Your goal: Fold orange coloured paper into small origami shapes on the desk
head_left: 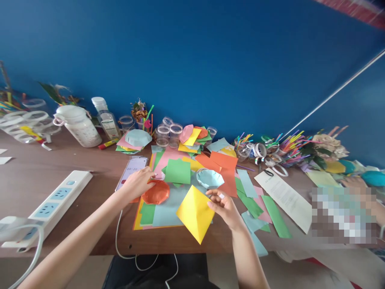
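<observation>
The left grip [136, 184] sits with its fingers drawn together just above an orange paper bowl [157, 192], the fingertips near its upper rim, though whether they pinch anything cannot be told. The right grip [224, 209] is curled, with fingers and thumb close together beside the right corner of a folded yellow paper [195, 213], which lies over a spread of coloured sheets towards the near edge of the bench [75, 158]; any contact with it is hard to make out. The yellow paper should weigh next to nothing and feel stiff only along its creases, so a light pinch on a folded corner would suit it, as pressing its flat faces could dent them. The orange paper bowl looks just as light and easily crushed, and is best taken by the rim. A pale blue paper bowl [209, 178], a green square sheet [178, 171] and a phone [131, 172] lie close by.
</observation>
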`<state>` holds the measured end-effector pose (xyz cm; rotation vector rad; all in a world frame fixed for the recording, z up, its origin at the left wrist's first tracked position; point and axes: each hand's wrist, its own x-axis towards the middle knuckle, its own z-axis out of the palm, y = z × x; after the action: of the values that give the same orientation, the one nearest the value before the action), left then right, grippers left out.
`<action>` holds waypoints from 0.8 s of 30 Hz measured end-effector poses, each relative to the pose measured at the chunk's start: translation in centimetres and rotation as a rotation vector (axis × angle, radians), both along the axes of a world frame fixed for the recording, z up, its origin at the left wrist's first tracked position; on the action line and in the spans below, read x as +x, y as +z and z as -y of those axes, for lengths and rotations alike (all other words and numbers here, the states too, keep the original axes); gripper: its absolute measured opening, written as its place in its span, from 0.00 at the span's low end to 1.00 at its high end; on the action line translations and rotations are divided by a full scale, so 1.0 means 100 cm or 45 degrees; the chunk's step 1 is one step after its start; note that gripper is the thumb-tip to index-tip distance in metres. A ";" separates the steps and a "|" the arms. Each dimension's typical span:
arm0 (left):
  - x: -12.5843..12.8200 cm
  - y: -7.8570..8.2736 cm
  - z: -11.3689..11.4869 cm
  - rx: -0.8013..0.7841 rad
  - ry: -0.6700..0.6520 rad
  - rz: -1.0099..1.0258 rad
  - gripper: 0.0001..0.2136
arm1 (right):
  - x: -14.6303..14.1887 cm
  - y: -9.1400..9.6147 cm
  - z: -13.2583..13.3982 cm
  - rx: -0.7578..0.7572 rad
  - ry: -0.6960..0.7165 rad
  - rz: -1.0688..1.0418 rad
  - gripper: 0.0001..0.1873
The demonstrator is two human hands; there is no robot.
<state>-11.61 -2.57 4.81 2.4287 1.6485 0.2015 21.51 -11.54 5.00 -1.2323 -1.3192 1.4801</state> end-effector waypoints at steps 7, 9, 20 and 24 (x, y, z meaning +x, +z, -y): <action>0.003 0.018 0.015 0.104 -0.034 0.157 0.10 | -0.017 -0.007 -0.001 0.247 -0.193 0.421 0.15; 0.000 0.023 0.022 0.121 -0.090 0.196 0.09 | -0.018 -0.003 0.001 0.379 -0.294 0.516 0.13; 0.017 0.051 0.042 0.651 -0.168 0.520 0.10 | -0.062 0.013 -0.025 -0.031 0.023 -0.002 0.22; 0.033 0.044 0.029 0.805 -0.228 0.547 0.09 | -0.078 0.013 -0.041 -0.210 0.020 -0.328 0.24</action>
<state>-8.33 -5.45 9.26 2.6536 1.2940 1.2818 13.67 -7.46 6.34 -1.0907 -1.0547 1.7231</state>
